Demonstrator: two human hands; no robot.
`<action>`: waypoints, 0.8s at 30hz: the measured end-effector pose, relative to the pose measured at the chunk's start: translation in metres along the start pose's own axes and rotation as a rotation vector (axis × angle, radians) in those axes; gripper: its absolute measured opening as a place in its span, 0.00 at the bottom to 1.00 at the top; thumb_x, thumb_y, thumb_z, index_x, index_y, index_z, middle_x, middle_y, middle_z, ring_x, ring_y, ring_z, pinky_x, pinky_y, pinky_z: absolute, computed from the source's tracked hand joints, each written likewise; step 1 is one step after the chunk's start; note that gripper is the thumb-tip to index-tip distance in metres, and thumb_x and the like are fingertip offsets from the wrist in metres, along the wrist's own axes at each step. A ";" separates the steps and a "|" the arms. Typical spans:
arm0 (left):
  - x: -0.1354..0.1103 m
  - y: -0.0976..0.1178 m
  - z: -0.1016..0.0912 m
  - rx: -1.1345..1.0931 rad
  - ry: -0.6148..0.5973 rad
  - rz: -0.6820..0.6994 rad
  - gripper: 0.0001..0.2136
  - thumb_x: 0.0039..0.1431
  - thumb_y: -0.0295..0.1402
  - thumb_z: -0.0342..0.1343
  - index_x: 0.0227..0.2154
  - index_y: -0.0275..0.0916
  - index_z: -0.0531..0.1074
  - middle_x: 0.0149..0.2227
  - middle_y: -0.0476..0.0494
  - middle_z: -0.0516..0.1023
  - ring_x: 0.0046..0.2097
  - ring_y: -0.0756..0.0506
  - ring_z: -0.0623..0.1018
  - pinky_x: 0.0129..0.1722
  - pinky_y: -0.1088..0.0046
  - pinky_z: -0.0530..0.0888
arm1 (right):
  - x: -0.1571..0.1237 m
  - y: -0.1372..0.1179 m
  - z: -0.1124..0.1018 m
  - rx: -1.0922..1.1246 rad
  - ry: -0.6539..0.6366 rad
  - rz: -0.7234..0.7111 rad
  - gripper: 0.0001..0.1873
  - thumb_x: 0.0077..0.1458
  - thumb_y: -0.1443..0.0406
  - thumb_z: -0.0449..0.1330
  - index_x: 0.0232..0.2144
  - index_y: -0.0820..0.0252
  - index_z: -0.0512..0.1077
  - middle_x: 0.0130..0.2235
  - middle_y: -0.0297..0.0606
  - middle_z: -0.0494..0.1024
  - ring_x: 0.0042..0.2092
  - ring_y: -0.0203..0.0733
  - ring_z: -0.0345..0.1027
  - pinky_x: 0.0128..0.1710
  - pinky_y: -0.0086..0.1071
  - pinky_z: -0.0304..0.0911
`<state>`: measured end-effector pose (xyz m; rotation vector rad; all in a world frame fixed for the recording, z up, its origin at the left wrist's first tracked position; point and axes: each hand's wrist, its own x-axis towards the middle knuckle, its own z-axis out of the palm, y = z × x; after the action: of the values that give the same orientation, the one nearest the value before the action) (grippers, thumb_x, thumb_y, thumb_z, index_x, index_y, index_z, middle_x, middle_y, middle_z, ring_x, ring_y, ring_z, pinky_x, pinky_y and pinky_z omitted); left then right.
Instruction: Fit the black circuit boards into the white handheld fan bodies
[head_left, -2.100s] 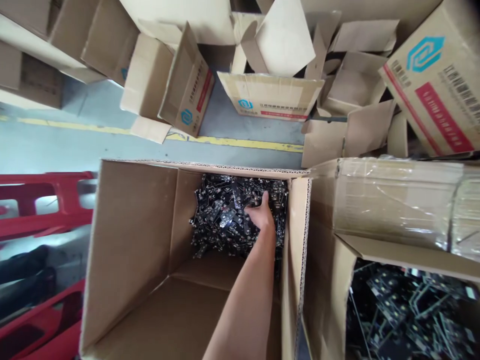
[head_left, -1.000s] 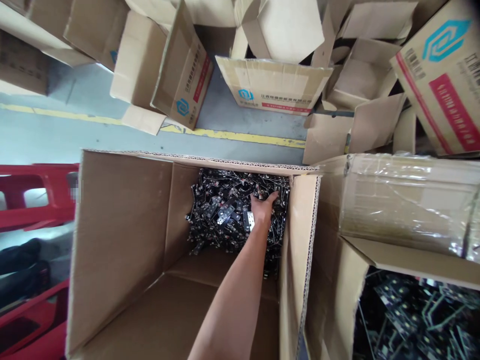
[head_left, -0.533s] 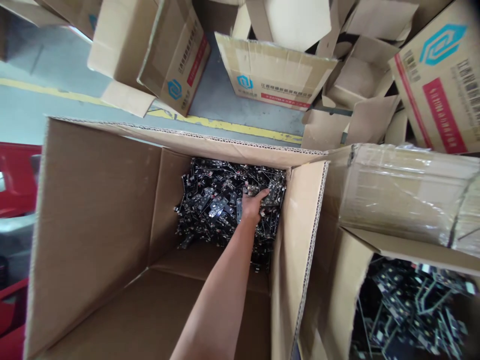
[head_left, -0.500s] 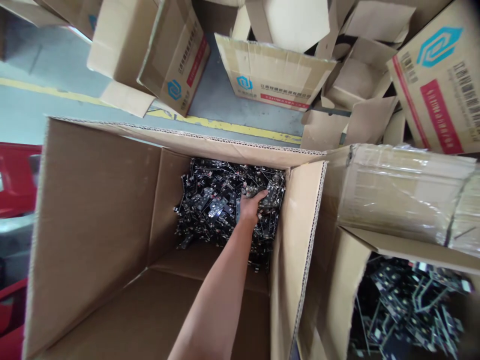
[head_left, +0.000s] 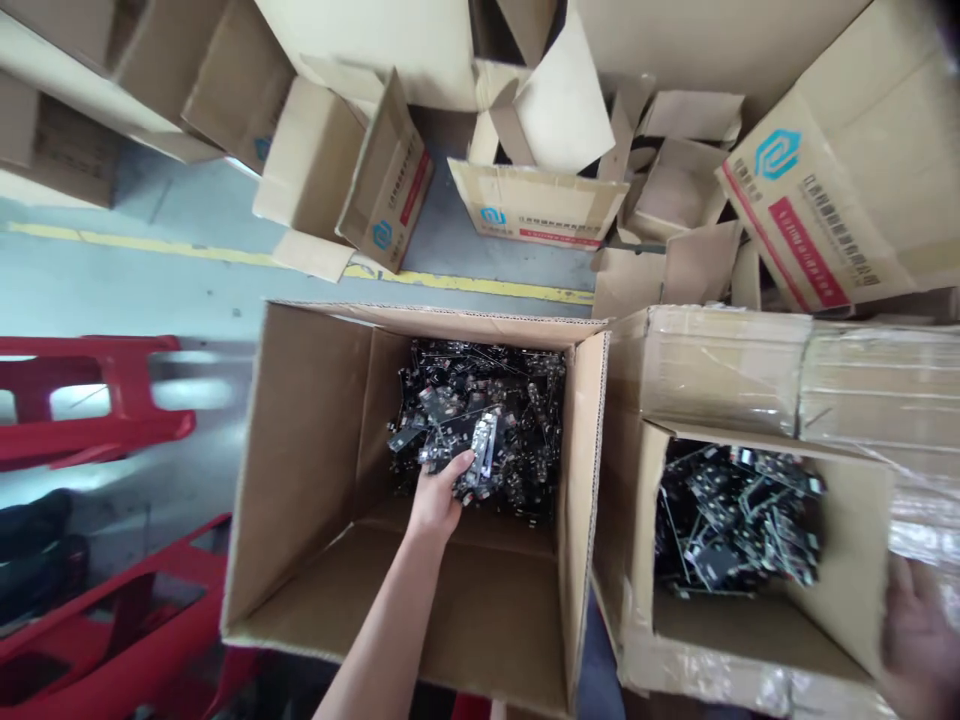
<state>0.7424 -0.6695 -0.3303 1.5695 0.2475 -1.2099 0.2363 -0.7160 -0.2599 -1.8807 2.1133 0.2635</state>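
My left hand (head_left: 437, 492) reaches into a large open cardboard box (head_left: 300, 470) and is closed on a few small black circuit boards (head_left: 480, 455), lifted just above the pile. That pile of black circuit boards (head_left: 517, 400) fills the far end of the box; the near part of its floor is bare cardboard. My right hand (head_left: 916, 640) shows at the bottom right corner, blurred, against the right wall of a second open box (head_left: 847, 560). Its fingers are too smeared to read.
The second box holds more black boards (head_left: 735, 520), with a plastic-wrapped carton (head_left: 787, 375) over its far side. Empty cartons (head_left: 536, 200) lie heaped beyond a yellow floor line (head_left: 180, 250). Red plastic stools (head_left: 90, 400) stand to the left.
My left hand has pulled back from the far right of the pile toward me, now gripping boards. The view has drawn back, showing both boxes, and my right hand has come into view.
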 end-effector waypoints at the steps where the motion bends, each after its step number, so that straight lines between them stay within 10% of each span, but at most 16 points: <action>1: -0.011 0.009 -0.005 0.000 0.004 0.004 0.20 0.45 0.28 0.72 0.44 0.39 0.78 0.39 0.46 0.86 0.39 0.42 0.85 0.41 0.65 0.83 | 0.003 -0.003 0.002 0.040 0.007 0.004 0.22 0.61 0.61 0.46 0.55 0.49 0.68 0.43 0.58 0.71 0.45 0.66 0.69 0.32 0.51 0.63; 14: -0.168 0.104 -0.019 0.004 0.044 0.085 0.28 0.37 0.30 0.76 0.46 0.46 0.79 0.36 0.53 0.87 0.31 0.42 0.85 0.31 0.69 0.85 | 0.002 -0.005 -0.037 0.436 -0.062 0.149 0.19 0.53 0.51 0.52 0.38 0.55 0.73 0.40 0.44 0.79 0.41 0.55 0.75 0.45 0.47 0.66; 24: -0.221 0.085 0.024 0.032 -0.030 -0.051 0.33 0.34 0.32 0.77 0.49 0.43 0.77 0.35 0.49 0.87 0.33 0.40 0.85 0.30 0.69 0.84 | -0.072 -0.009 -0.088 0.804 -0.175 0.351 0.28 0.55 0.43 0.58 0.45 0.57 0.74 0.36 0.42 0.81 0.36 0.49 0.77 0.38 0.39 0.72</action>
<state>0.6859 -0.6312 -0.1029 1.5798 0.2511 -1.2817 0.2433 -0.6789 -0.1522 -0.9935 1.9832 -0.3045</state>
